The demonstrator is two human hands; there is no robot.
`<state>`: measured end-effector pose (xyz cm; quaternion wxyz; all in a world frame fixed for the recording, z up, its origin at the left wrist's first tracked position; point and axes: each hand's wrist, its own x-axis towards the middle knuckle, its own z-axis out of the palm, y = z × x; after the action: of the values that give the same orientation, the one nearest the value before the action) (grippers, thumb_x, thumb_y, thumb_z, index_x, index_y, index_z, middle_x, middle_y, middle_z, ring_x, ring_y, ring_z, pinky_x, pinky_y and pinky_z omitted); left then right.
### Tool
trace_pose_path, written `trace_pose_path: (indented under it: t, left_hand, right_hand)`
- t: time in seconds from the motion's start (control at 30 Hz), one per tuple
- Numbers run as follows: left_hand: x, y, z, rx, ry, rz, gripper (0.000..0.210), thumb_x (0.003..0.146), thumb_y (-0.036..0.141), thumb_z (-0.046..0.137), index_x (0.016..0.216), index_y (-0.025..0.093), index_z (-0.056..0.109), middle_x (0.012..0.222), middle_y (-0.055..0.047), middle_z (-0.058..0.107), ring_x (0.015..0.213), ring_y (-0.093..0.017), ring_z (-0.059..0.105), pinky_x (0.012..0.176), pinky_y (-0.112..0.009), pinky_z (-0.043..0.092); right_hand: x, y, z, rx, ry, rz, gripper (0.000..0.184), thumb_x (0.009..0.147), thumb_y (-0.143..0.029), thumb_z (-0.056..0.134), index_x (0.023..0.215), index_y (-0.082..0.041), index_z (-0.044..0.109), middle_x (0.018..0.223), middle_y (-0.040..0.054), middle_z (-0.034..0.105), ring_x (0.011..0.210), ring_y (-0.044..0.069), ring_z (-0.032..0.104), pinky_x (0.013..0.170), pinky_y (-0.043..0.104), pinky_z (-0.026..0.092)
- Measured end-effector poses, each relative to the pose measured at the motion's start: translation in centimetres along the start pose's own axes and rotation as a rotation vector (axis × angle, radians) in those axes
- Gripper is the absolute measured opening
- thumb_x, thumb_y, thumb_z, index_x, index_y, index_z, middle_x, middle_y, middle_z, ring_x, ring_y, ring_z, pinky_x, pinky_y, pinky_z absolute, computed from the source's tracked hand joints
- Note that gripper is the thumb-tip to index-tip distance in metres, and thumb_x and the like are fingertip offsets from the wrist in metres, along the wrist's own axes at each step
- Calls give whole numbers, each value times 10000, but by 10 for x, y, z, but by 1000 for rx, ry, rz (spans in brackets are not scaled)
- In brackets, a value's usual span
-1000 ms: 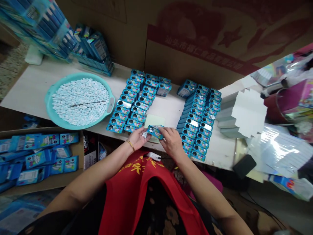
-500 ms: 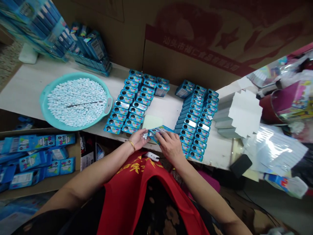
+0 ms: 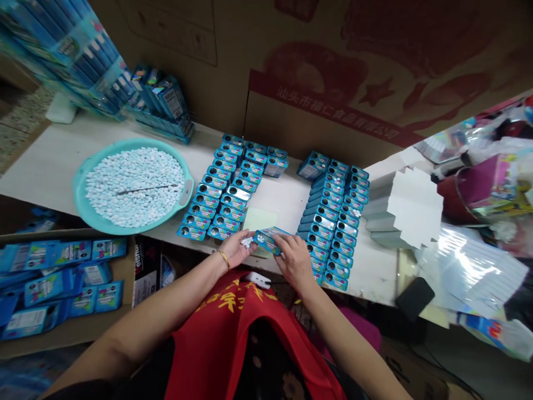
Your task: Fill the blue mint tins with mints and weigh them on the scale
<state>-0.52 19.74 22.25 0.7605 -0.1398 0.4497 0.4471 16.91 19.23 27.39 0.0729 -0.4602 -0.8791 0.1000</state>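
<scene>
My left hand (image 3: pixel 234 250) is cupped palm up around several small white pellets (image 3: pixel 247 242) that look like mints. Just to its right, my right hand (image 3: pixel 296 261) grips a small blue box (image 3: pixel 266 240), tilted with its end toward the left palm. White pieces show at that end of the box. Rows of similar blue boxes stand on the table on both sides, a left group (image 3: pixel 220 183) and a right group (image 3: pixel 328 216), their tops marked by dark round spots. A pale green sheet (image 3: pixel 260 218) lies beyond my hands.
A turquoise basin (image 3: pixel 81 205) full of white pellets, with a thin dark stick (image 3: pixel 150 189) across them, stands at left. Below it, an open carton (image 3: pixel 125 311) holds blue boxes. White folded cartons (image 3: pixel 412 208) and a black object (image 3: pixel 415 299) are at right. A large cardboard box (image 3: pixel 308 122) walls the back.
The blue box has turned so its end faces the left palm more, and white pieces now show there. Both hands stay close together. The whole view has shifted slightly.
</scene>
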Motion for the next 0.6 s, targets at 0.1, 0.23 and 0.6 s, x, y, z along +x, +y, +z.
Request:
trace_pose_path:
  t: [0.1,0.23,0.6]
  left_hand:
    - [-1,2,-2,40,-15,-1,133,777,139,488,741,78,600,667,-76,620,598,-129,568,545,-241,469]
    - [1,0,-3,27,-3,8,115,767,127,500,701,97,590,644,-61,615,580,-125,565,535,-240,471]
    - [-19,11,-22,17,-20,-13,145,781,129,488,792,49,608,727,-117,622,667,-136,603,589,-215,512]
  right_hand:
    - [-1,-5,-3,-11,16,-66,436,776,-191,479,1211,-211,449,1131,77,536,985,233,423,788,362,326]
    - [0,-9,-5,-41,21,-85,414,788,-193,476,1201,-216,462,1105,75,555,965,237,431,769,363,317]
    - [16,28,60,562,216,220,332,771,-290,525,1080,-171,489,998,72,572,924,186,525,797,321,422]
